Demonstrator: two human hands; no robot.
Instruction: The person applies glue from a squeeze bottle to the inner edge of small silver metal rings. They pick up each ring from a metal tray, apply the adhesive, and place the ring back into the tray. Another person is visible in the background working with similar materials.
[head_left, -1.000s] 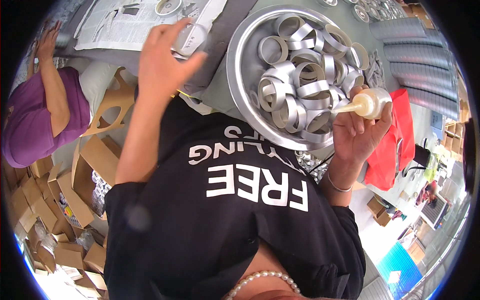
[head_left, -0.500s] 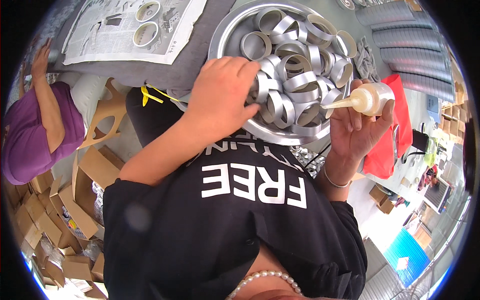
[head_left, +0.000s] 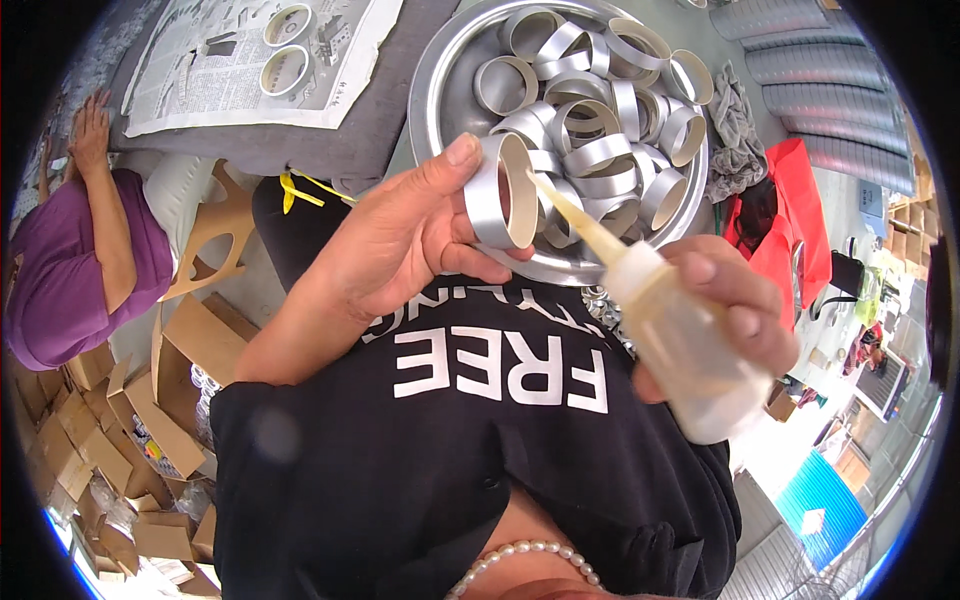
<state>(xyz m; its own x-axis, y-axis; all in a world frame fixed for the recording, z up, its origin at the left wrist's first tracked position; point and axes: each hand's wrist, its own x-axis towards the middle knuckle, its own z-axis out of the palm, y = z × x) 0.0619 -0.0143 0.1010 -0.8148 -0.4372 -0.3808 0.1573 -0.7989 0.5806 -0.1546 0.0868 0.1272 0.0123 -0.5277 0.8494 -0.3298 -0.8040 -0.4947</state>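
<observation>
My left hand [head_left: 410, 225] holds a silver ring [head_left: 489, 205] with a pale inner wall, gripped between thumb and fingers at the near left of the bowl. In my right hand [head_left: 735, 300] is a translucent squeeze bottle [head_left: 690, 345] with a long tapered nozzle. The nozzle tip points at the ring's rim, very close to it; whether it touches I cannot tell. Behind both hands stands a round metal bowl [head_left: 432, 88] heaped with several more silver rings [head_left: 600, 160].
Two rings [head_left: 285, 70] stand on a newspaper [head_left: 200, 110] at the far left. A person in purple [head_left: 95, 250] is at the left, above open cardboard boxes [head_left: 150, 400]. A red bag [head_left: 800, 220], a grey cloth [head_left: 735, 140] and silver rolls [head_left: 830, 105] are on the right.
My left hand has lifted a ring out of the bowl toward me. My right hand has brought the bottle nearer and turned its nozzle to the ring.
</observation>
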